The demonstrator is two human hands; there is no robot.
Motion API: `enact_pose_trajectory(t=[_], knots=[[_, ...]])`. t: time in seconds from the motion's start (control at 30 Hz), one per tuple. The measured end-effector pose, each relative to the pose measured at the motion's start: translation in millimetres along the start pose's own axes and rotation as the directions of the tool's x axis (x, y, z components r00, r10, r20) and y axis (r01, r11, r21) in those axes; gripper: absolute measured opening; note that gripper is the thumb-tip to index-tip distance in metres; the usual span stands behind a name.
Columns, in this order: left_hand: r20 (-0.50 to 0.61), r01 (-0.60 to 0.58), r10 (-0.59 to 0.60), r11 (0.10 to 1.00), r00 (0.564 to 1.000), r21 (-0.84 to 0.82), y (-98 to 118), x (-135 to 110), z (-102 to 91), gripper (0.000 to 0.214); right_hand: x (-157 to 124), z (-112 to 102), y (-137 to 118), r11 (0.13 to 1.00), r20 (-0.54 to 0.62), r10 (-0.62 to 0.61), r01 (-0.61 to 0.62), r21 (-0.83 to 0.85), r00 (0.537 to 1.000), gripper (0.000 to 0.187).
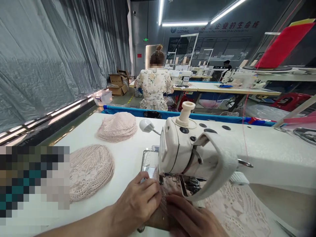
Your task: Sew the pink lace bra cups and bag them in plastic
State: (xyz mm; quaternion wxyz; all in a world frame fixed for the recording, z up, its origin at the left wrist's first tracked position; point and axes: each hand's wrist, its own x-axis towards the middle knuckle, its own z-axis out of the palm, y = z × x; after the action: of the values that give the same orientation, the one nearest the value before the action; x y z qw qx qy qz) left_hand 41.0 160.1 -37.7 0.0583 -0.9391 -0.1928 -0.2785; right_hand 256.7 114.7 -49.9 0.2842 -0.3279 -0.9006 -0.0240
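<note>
while lace piece (237, 207) lies under sewing machine (187, 148) presser foot (161, 180), we pinch its edge with curled left hand (138, 204), seemingly to steady it; right hand (195, 219) lies flat, released, pressing it smooth. lace stacks (89, 171) near, leftward.

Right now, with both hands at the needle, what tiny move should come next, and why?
Probably feed the lace a little further under the needle: the left hand pinches its edge right there, the right hand rests flat on it, so both guide it.
</note>
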Motion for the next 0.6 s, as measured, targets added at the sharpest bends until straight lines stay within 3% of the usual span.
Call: enact_pose_trajectory(t=[0.13, 0.3, 0.4, 0.53, 0.6], knots=[[-0.066, -0.013, 0.014, 1.0, 0.998, 0.015, 0, -1, 4.5, 0.025, -10, 22, 0, 0.997, -0.113, 0.014, -0.022, -0.07, 0.993, 0.019], [-0.05, -0.005, 0.007, 1.0, 0.999, 0.031, 1, -4, 5.3, 0.025, -19, 41, 3, 0.996, -0.167, 0.011, -0.025, -0.083, 0.986, 0.021], [-0.037, -0.008, 0.009, 0.999, 0.999, 0.034, 1, -5, 4.8, 0.023, -25, 50, 3, 0.998, -0.171, 0.033, -0.042, -0.053, 0.985, 0.026], [-0.024, -0.009, 0.01, 0.999, 1.0, 0.053, 2, -3, 3.3, 0.024, -30, 55, 0, 0.986, -0.241, 0.163, -0.163, 0.016, 0.957, 0.032], [-0.015, 0.015, -0.014, 0.999, 1.0, 0.048, 3, -2, 2.9, 0.023, -28, 50, -1, 0.989, -0.203, 0.141, -0.145, -0.006, 0.969, 0.033]])
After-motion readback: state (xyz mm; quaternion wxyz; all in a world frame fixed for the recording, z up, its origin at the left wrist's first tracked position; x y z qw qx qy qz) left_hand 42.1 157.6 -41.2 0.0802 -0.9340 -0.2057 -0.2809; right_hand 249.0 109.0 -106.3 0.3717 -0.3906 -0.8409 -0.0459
